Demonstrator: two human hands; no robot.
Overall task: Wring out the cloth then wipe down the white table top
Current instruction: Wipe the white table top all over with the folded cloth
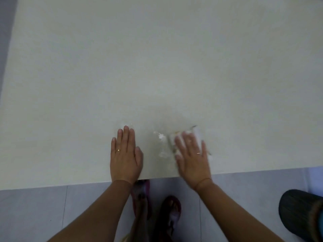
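Note:
The white table top [157, 58] fills most of the head view. My right hand [192, 154] lies flat on a small white cloth [196, 132] near the table's front edge, fingers straight and blurred by motion. The cloth shows beyond and beside the fingertips; the rest is hidden under the hand. Left of it, wet white streaks [161, 144] glisten on the surface. My left hand [125, 154] rests palm-down on the bare table, fingers straight and together, holding nothing.
The table's front edge [70, 184] runs just below my wrists, with grey floor tiles [43, 212] beneath. My feet in sandals [169, 212] stand by the edge. A dark ribbed round object [300, 212] sits at the lower right.

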